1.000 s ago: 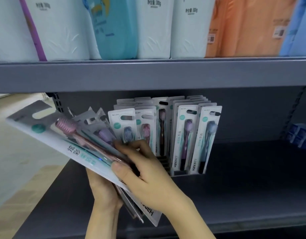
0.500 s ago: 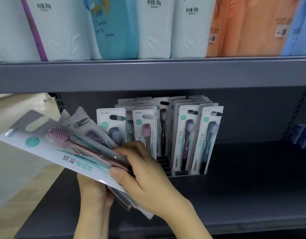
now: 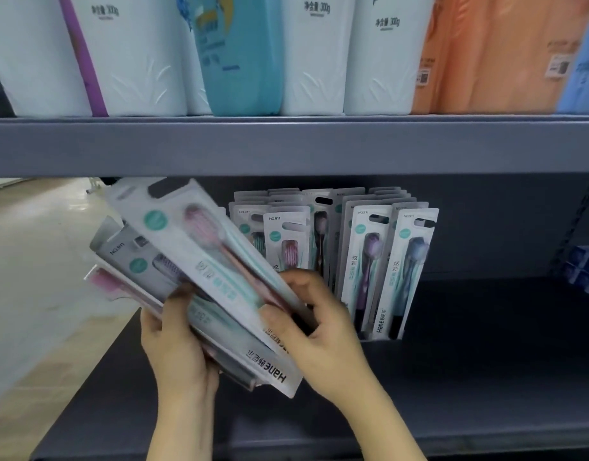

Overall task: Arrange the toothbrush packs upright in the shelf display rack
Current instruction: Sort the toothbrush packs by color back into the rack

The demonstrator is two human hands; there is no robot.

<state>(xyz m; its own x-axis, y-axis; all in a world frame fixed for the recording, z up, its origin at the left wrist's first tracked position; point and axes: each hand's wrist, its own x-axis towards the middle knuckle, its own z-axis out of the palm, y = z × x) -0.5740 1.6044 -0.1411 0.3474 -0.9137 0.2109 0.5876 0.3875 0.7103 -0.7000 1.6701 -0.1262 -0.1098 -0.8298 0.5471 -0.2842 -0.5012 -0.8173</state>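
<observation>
Top pack (image 3: pixel 200 257) steeper now, R fingers (image 3: pixel 296 281) curled.

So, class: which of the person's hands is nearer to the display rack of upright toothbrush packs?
The right. The right hand pinches the top pack directly in front of the display rack; the left hand grips the fanned packs farther left.
</observation>
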